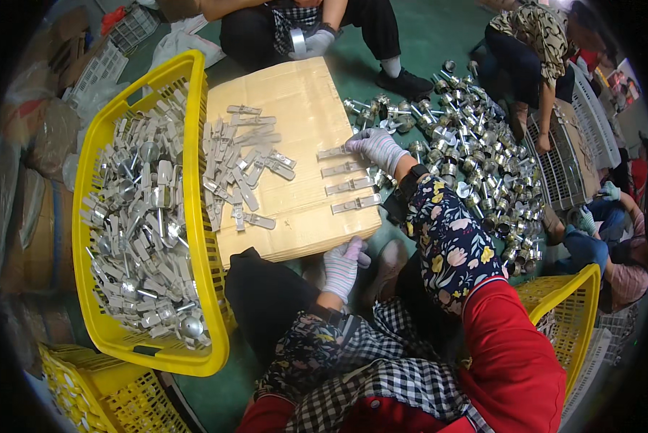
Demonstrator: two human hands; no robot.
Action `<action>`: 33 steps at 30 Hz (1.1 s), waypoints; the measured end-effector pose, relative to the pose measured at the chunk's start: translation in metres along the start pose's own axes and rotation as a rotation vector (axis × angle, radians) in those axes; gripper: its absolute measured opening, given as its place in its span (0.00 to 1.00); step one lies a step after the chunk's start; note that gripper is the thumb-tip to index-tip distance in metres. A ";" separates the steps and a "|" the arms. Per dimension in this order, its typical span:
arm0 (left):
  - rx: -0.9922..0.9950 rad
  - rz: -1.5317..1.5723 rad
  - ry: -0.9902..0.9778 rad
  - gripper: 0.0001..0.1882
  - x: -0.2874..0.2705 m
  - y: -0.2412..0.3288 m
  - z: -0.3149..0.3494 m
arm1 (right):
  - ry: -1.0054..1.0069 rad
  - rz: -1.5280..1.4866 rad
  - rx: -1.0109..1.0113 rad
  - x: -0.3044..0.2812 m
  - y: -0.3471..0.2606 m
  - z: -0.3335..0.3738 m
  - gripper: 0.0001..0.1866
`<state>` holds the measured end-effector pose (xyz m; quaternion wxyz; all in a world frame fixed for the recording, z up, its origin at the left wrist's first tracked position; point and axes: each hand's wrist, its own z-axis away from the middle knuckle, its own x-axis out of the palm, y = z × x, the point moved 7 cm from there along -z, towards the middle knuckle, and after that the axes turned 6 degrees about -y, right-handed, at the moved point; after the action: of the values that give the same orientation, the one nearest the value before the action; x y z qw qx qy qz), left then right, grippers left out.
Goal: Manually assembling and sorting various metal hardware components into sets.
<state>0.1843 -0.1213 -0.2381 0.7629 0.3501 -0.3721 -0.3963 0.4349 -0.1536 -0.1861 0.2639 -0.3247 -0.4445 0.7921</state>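
"How far has the work got?"

"Four grey clips (pixel 349 186) lie apart in a neat column near the right edge of a cardboard stack (pixel 291 86), on its nearer half. That much looks sorted. A loose heap of similar clips (pixel 241 166) sprawls along the left edge, pointing every which way, and seems left to arrange. Many more, mixed with shiny metal parts, fill a yellow basket (pixel 169 364) beside that edge, so I'd judge it an early stage."

"And the hands?"

"Both wear striped gloves. The right hand (pixel 378 148) reaches in over the right edge, its fingertips at the outer end of the column's farthest clip (pixel 330 153). That clip lies flat, pointing toward the left edge; the other three are on the near side of the hand. I can't tell whether the fingers pinch it or merely touch it."

"The left one?"

"The left hand (pixel 340 270) is just beside the near edge, loosely curled, well apart from the column. No clip shows in it, but its palm is hidden, so I can't tell whether it's empty."
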 end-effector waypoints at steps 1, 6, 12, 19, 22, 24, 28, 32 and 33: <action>-0.001 -0.001 0.000 0.15 0.000 0.000 0.000 | 0.015 -0.013 -0.024 0.000 -0.001 0.000 0.12; -0.001 -0.044 -0.016 0.20 0.001 0.001 0.002 | 0.026 -0.009 -0.017 0.001 -0.001 -0.002 0.11; 0.000 -0.050 -0.007 0.20 0.000 0.002 0.003 | -0.006 0.047 0.019 0.003 0.003 -0.007 0.21; -0.009 -0.013 -0.011 0.18 0.003 -0.004 -0.001 | 0.018 0.305 0.045 -0.004 0.000 -0.010 0.22; 0.001 -0.049 0.023 0.18 -0.003 0.000 0.003 | 0.157 0.640 0.121 -0.002 -0.031 0.013 0.24; -0.001 -0.046 0.020 0.18 -0.002 0.002 0.002 | 0.133 0.642 0.121 0.000 -0.045 0.023 0.26; 0.000 -0.032 -0.012 0.18 -0.002 0.000 0.002 | 0.172 0.902 0.140 0.000 -0.050 0.028 0.29; 0.009 -0.068 -0.052 0.17 0.007 -0.007 -0.005 | 0.432 0.953 -0.385 0.023 -0.096 0.067 0.20; 0.072 -0.225 -0.065 0.16 0.010 -0.004 -0.006 | 0.407 0.782 -0.609 0.040 -0.100 0.079 0.16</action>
<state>0.1917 -0.1305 -0.2416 0.6880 0.4038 -0.3690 -0.4768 0.3623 -0.1206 -0.0782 -0.0763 -0.6749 -0.4400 0.5874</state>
